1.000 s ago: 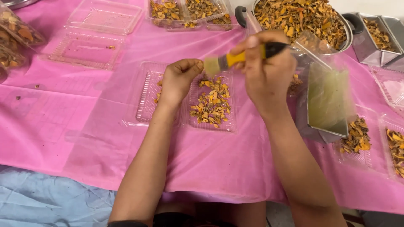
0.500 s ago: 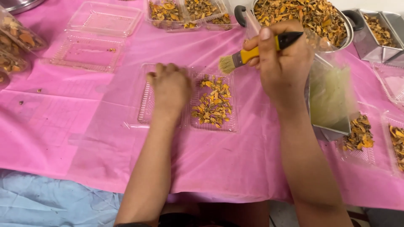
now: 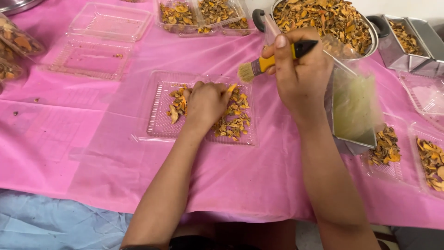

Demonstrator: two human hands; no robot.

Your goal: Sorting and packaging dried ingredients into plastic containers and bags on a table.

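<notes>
A clear plastic clamshell tray [image 3: 159, 115] lies open on the pink tablecloth [image 3: 69, 153], with orange-yellow dried pieces [image 3: 236, 121] spread across it. My left hand [image 3: 206, 104] rests palm down on those pieces, fingers curled among them. My right hand [image 3: 298, 74] is raised above the tray's right end, shut on a small brush [image 3: 263, 65] with a yellow and black handle; its bristles point left.
A metal pot [image 3: 323, 16] full of the same dried pieces stands behind my right hand. A metal scoop [image 3: 354, 113] lies to the right. Empty clear trays [image 3: 90, 58] sit at the back left, filled ones [image 3: 199, 14] at the back, more [image 3: 428, 157] at the right.
My left hand has slid from the tray's left half onto the dried pieces and spread some leftward. My right hand with the brush has shifted slightly.
</notes>
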